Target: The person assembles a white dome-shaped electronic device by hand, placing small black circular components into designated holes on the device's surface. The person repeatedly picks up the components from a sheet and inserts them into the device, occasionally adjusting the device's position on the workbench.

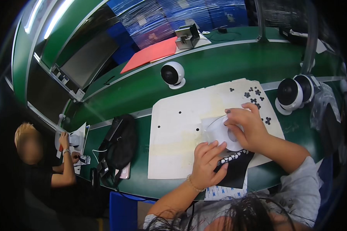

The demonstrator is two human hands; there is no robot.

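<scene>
Seems midway — bending fingers of left hand (207, 166) and right hand (252, 128) over white round part (218, 131) at near right of pale board (169, 154), cannot tell whether gripping; leaving loose black pads (253, 101), far right, apparently unused.

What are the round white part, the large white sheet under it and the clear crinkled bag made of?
The round white part: probably plastic, smooth and evenly coloured. The large white sheet: maybe cardboard, matte, with rough edges and stains. The clear crinkled bag: likely thin plastic film, see-through with shiny wrinkles.
</scene>
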